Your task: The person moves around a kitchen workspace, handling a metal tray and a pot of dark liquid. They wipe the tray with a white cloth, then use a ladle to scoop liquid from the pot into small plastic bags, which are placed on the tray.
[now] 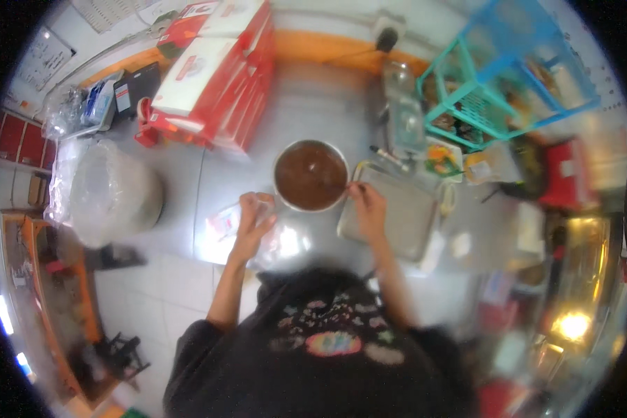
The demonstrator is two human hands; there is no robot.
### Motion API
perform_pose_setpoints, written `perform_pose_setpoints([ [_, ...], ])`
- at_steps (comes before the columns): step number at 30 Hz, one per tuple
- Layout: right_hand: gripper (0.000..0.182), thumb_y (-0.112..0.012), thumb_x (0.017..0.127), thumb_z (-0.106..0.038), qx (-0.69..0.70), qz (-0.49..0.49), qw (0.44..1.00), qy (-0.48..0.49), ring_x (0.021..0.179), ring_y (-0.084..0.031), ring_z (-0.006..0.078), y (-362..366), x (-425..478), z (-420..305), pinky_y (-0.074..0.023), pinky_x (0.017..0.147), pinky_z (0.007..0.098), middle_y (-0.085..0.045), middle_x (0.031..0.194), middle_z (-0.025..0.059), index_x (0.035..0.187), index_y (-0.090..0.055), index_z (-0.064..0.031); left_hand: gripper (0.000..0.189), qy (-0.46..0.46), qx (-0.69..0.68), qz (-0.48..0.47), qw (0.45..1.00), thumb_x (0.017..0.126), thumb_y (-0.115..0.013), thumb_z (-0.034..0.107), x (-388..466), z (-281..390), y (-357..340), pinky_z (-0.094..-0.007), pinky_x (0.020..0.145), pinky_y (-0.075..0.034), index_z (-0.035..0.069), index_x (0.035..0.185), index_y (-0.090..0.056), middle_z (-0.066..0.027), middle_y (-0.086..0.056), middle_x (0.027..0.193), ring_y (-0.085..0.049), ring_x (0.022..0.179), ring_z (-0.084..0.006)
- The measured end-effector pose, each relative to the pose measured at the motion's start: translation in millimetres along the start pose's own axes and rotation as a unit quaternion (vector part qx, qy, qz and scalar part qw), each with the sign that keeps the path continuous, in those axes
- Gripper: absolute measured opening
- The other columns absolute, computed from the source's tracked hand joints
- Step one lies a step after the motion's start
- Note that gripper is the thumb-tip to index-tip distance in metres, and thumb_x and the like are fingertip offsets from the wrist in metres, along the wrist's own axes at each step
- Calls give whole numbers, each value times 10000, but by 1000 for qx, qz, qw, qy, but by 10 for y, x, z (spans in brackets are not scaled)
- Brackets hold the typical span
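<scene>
A round metal bowl (275, 180) of smooth brown mixture stands on the metal table before me. At its right rim, my right hand (367, 202) is closed around the handle of a thin utensil (342, 186), whose far end seems to dip into the brown mixture. My left hand (256, 211) is just left of the bowl's lower rim, with bent fingers on a clear plastic bag or wrap (266, 208). A printed clear packet (224, 223) lies beside that hand. Blur hides the exact kind of utensil.
Right of the bowl lies a rectangular metal tray (392, 217), with lidded metal containers (408, 125) behind it. Teal and blue plastic baskets (465, 99) stand at the back right. Stacked red-and-white boxes (214, 78) fill the back left. A large plastic-covered tub (115, 193) stands left.
</scene>
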State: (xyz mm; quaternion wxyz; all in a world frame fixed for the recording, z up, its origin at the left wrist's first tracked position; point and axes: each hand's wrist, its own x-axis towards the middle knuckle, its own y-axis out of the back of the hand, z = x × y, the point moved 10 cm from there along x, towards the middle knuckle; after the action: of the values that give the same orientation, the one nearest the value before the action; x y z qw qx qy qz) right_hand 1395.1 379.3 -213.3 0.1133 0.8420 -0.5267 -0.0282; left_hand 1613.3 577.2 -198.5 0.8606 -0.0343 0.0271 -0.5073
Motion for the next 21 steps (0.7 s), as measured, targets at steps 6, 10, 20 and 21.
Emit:
perform_pose_setpoints([
  [6, 201, -632, 949, -165, 21, 24, 999, 17, 803, -640, 178, 73, -74, -414, -503, 749, 302, -694, 873, 119, 1007, -682, 21, 568, -30, 90, 25, 995, 822, -732, 154, -28, 0, 59, -338, 1006, -367, 37, 1295, -441, -68, -473, 1170, -470, 1090, -199],
  [10, 200, -636, 940, -156, -36, -62, 996, 60, 812, -651, 215, -103, -74, -595, -509, 742, 318, -688, 916, 144, 999, -672, 32, 604, -33, 84, 13, 996, 820, -737, 142, 31, 9, -8, -334, 1005, -368, 19, 1335, -446, -61, -483, 1165, -467, 1071, -187],
  [20, 150, -615, 923, -77, -32, -40, 989, 142, 835, -659, 282, -311, 261, -591, -521, 757, 353, -678, 937, 169, 989, -674, 43, 611, -10, 31, 21, 999, 875, -693, 145, 50, 8, -29, -325, 1034, -349, 12, 1405, -419, -51, -471, 1248, -455, 1156, -168],
  [21, 151, -620, 919, -66, -30, -38, 986, 157, 845, -654, 286, -302, 298, -608, -518, 766, 352, -677, 958, 176, 1003, -673, 48, 600, 2, 20, 15, 1000, 886, -685, 155, 43, -19, -28, -325, 1037, -344, 15, 1404, -416, -53, -466, 1264, -448, 1174, -168],
])
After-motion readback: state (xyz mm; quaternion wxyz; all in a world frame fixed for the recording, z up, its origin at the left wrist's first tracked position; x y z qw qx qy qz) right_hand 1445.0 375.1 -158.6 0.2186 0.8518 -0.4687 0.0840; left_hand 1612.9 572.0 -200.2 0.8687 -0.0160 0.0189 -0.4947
